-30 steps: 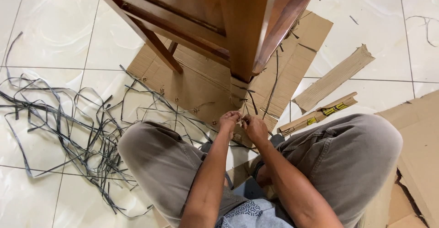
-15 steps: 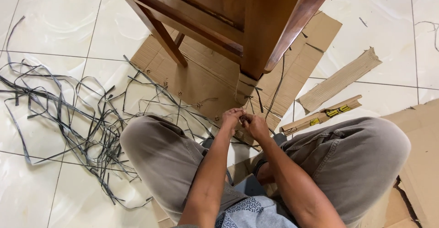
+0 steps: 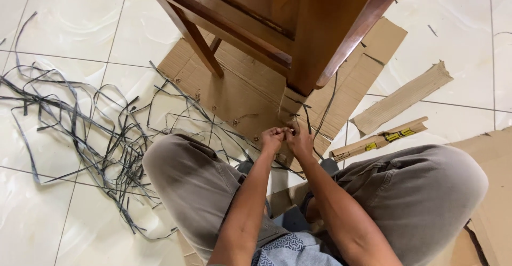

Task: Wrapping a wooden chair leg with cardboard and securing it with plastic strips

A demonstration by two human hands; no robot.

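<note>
My left hand [image 3: 273,138] and my right hand [image 3: 300,142] meet fingertip to fingertip just below the foot of a brown wooden furniture leg [image 3: 312,47]. Both are pinched on a thin strip [image 3: 288,133] held between them; what it is made of is too small to tell. A piece of cardboard wrap [image 3: 290,102] clings to the foot of the leg, and a black strap [image 3: 308,121] runs down from it toward my right hand. The furniture stands on a flat cardboard sheet [image 3: 240,87]. My knees frame my hands on both sides.
A tangle of cut black plastic straps [image 3: 80,133] spreads over the white tiles at left. Two cardboard strips [image 3: 402,98] [image 3: 378,138] lie at right, and a large cardboard sheet [image 3: 496,191] fills the right edge. A second slanted wooden leg [image 3: 197,39] stands further left.
Both hands have stayed together and edged slightly up toward the foot of the leg. The view has shifted a little, so the furniture sits further right.
</note>
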